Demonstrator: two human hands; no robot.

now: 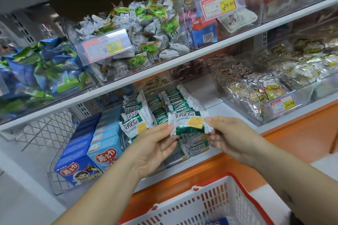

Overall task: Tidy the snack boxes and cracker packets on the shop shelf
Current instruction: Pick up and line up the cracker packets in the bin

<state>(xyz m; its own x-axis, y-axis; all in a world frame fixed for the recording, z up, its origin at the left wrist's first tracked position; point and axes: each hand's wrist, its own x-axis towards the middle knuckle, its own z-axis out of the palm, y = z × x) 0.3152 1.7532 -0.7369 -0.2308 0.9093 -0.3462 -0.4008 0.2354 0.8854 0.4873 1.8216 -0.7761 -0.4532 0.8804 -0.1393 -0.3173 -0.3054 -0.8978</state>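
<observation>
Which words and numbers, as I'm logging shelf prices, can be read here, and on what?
"9.90": left price tag.
"29.80": upper right price tag.
"好吃点": cracker packet in front, and the shelved packets behind it.
Blue snack boxes: large Chinese name on red, not surely readable.
Lower right price tag: blurred.
All small print: too small to read.

Left hand [155,150] and right hand [230,137] pinch a green-white cracker packet [190,122] by its ends, above the shelf [215,109].
</observation>
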